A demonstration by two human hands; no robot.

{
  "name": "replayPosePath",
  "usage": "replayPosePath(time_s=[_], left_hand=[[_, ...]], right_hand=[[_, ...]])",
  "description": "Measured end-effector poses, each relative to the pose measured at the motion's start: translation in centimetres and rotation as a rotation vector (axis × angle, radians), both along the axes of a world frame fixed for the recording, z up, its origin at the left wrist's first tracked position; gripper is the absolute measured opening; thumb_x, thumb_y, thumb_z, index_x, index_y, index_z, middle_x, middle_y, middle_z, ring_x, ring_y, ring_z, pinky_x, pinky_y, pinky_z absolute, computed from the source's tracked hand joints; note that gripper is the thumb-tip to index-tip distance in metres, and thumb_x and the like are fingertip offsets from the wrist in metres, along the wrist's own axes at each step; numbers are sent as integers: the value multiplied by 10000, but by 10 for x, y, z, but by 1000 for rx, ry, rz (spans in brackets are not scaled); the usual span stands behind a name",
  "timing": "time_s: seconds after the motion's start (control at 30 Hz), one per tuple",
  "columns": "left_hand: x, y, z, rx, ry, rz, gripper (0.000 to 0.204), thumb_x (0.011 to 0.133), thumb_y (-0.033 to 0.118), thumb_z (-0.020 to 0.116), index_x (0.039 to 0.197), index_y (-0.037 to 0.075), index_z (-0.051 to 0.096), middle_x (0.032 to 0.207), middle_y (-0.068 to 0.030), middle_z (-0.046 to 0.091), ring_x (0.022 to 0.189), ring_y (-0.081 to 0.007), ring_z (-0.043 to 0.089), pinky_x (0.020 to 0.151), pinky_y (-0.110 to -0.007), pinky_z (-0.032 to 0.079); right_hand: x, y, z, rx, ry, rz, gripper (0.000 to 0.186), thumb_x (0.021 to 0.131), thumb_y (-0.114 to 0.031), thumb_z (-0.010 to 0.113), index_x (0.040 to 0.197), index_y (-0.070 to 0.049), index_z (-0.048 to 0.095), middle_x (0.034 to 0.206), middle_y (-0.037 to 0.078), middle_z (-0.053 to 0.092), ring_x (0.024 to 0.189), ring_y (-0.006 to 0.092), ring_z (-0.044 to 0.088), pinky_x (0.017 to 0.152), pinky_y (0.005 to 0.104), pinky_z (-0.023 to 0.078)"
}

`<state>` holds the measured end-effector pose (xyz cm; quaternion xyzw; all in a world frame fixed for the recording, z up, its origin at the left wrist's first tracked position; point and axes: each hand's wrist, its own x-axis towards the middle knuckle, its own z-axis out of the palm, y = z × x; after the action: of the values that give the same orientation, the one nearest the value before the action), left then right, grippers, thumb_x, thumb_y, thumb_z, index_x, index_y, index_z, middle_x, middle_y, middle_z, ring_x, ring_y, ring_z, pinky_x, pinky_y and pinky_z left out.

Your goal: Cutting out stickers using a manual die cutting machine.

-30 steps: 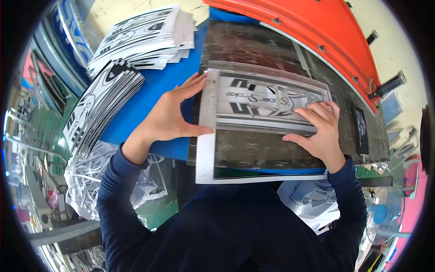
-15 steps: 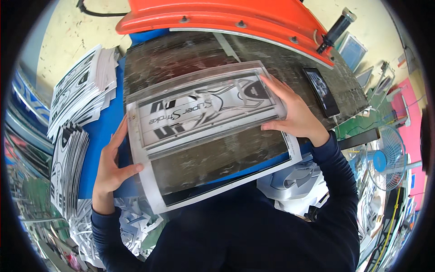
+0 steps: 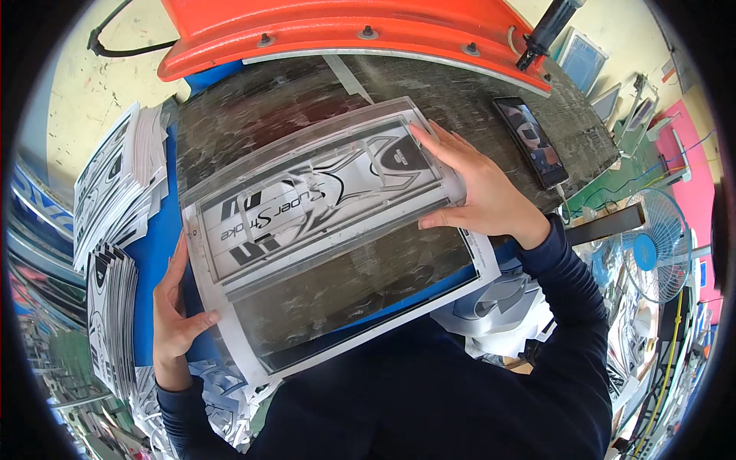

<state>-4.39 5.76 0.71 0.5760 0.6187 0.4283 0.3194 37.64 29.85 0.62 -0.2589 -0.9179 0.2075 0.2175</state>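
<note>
My left hand [image 3: 175, 322] holds the left side of a clear plastic cutting die [image 3: 337, 249] with a raised rectangular frame. Its thumb lies on top and its fingers run along the edge. My right hand [image 3: 491, 195] grips the die's right end, fingers over the far corner and thumb at the frame's near side. A white sheet [image 3: 239, 349] with black and grey graphics lies against the die; the artwork shows through inside the frame. Its near part is a dark-edged rectangular window through which the worn dark board [image 3: 261, 96] shows.
An orange press beam [image 3: 345, 34] with bolts spans the far side. A phone [image 3: 530, 142] lies on the board's right. Printed sheets [image 3: 123, 169] and a stack of narrower cut pieces [image 3: 113, 307] stand at left. Scraps [image 3: 498, 314] lie below the table; a fan [image 3: 652, 245] is at right.
The die and sheet have shifted slightly left and nearer in the view, along with both hands. The graphics now show more sharply. My grip looks the same.
</note>
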Motion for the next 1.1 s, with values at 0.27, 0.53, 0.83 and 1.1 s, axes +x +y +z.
replayPosePath(time_s=[0.27,0.53,0.83,1.1], left_hand=[[0,1,1,-7,9,-9,1282,670,501,942,1605,-128,330,1677,-259,393,1587,-340,321,1300,-454,149],[0,-1,1,-14,4,10,1274,640,451,948,1607,-116,343,1665,-258,416,1585,-343,330,1303,-459,133],[0,0,3,-31,19,1,1251,608,376,945,1615,-88,365,1678,-221,421,1589,-333,337,1298,-531,38],[-8,-11,5,-69,217,-20,1176,638,182,975,1654,68,395,1740,-137,347,1634,-288,249,1296,-567,19]], right_hand=[[0,0,1,-16,-4,-5,1222,685,-462,959,1687,-157,329,1711,194,354,1588,414,309,1289,492,286],[0,-1,2,-22,-20,-14,1249,667,-454,965,1692,-156,316,1711,211,344,1591,417,301,1290,498,278],[0,-1,5,-22,-35,-18,1232,666,-422,969,1685,-144,334,1713,228,333,1585,424,312,1288,483,274],[-5,-3,10,-76,13,1,1182,647,-351,968,1650,-96,395,1650,206,457,1577,409,343,1285,489,280]])
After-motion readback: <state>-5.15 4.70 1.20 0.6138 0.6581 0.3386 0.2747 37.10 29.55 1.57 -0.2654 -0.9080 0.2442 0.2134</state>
